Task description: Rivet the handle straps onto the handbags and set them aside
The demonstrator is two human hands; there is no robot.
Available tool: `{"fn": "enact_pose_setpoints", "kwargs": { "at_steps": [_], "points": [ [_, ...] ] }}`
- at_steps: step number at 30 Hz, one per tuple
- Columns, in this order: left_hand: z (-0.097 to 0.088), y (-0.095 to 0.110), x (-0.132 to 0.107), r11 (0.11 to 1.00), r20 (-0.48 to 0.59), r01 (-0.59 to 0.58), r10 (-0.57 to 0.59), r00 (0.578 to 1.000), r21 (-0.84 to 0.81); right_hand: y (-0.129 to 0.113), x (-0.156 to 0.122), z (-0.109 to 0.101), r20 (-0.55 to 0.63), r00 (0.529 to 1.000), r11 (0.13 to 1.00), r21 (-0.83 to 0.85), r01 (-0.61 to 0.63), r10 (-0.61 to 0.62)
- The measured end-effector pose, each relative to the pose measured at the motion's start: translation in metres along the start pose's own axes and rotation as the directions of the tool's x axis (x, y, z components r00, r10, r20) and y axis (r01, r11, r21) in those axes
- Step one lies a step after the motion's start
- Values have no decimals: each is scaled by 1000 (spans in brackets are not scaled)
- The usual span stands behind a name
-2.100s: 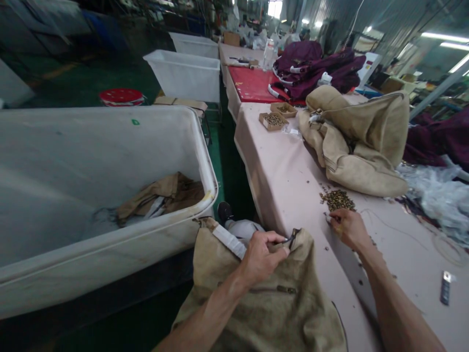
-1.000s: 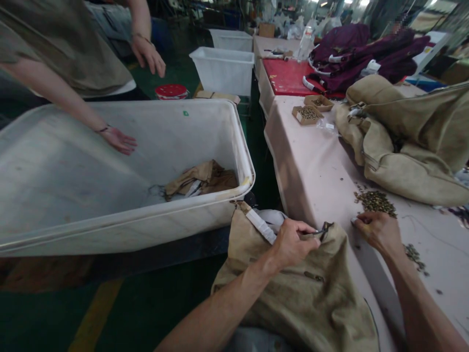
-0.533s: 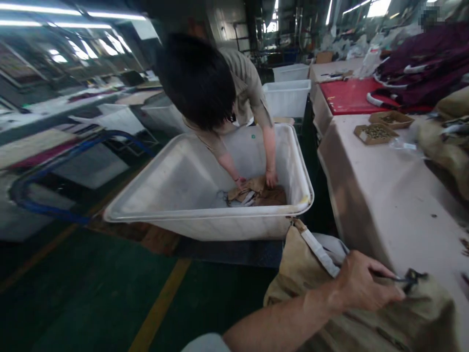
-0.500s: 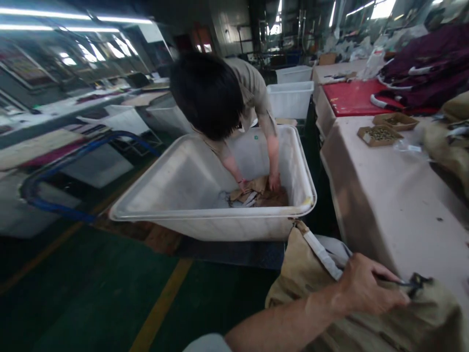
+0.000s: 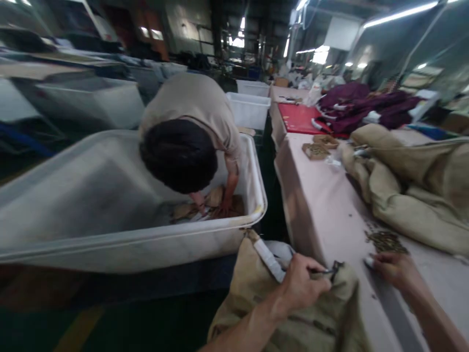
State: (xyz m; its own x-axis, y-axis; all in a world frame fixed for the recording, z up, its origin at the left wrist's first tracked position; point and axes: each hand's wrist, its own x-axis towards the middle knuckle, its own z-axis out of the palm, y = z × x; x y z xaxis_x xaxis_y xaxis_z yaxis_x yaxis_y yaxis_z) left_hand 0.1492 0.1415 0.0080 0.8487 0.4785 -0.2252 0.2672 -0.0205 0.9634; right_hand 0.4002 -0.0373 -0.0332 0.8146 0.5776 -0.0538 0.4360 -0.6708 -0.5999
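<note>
My left hand is closed on a khaki cloth piece, which hangs down by the table edge. A dark narrow piece sticks out past its thumb and fingers; its kind is unclear. A white strip runs along the cloth's upper edge. My right hand is over the table, its fingers pinched around a small whitish thing too blurred to name. Just beyond those fingers lies a pile of small brass-coloured metal parts.
A co-worker bends into a large white bin, both hands on brown cloth at its bottom. Khaki cloth, small boxes of metal parts, a red board and purple cloth lie along the covered table.
The view has swung right, bringing my right hand and the metal pile into sight. My left hand still grips the khaki cloth. The co-worker bends lower into the bin.
</note>
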Motion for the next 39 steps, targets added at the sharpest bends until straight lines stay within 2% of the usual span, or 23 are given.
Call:
{"fn": "enact_pose_setpoints", "kwargs": {
  "at_steps": [2, 4, 8, 12, 18, 24, 27, 29, 31, 33, 35, 39],
  "points": [
    [-4, 1, 9, 1000, 2, -29, 29, 1000, -8, 10, 6, -23, 13, 1000, 995, -95, 24, -23],
    [-6, 3, 14, 998, 15, -62, 62, 998, -18, 12, 7, -31, 12, 998, 983, -174, 60, -59],
    [-4, 8, 10, 998, 53, -66, 66, 996, -12, 13, -2, -26, 17, 995, 956, -276, 103, -102],
    [-4, 8, 10, 999, 128, -38, 41, 991, -28, 25, -9, -27, 57, 987, 920, -358, 161, -151],
    [-15, 9, 9, 992, 255, 4, 29, 966, -127, 38, -13, -27, 129, 946, 833, -450, 322, -296],
    [-27, 16, 6, 961, 310, 12, 77, 948, -275, 40, -20, -28, 127, 924, 803, -461, 377, -361],
    [-30, 17, 5, 950, 321, 36, 69, 944, -310, 19, -29, -36, 73, 920, 816, -439, 375, -384],
    [-29, 16, 5, 947, 323, 42, 66, 944, -318, -11, -44, -42, 18, 902, 830, -386, 404, -431],
    [-27, 14, 6, 942, 316, 37, 75, 946, -334, -48, -63, -44, -12, 847, 815, -280, 507, -531],
    [-25, 14, 6, 935, 298, 34, 78, 952, -352, -84, -83, -40, 26, 769, 755, -167, 634, -639],
    [-22, 14, 6, 930, 281, 44, 64, 958, -364, -110, -98, -31, 85, 722, 710, -133, 692, -687],
    [-20, 14, 6, 919, 278, 52, 64, 958, -391, -126, -108, -14, 97, 694, 666, -214, 714, -713]
  ]
}}
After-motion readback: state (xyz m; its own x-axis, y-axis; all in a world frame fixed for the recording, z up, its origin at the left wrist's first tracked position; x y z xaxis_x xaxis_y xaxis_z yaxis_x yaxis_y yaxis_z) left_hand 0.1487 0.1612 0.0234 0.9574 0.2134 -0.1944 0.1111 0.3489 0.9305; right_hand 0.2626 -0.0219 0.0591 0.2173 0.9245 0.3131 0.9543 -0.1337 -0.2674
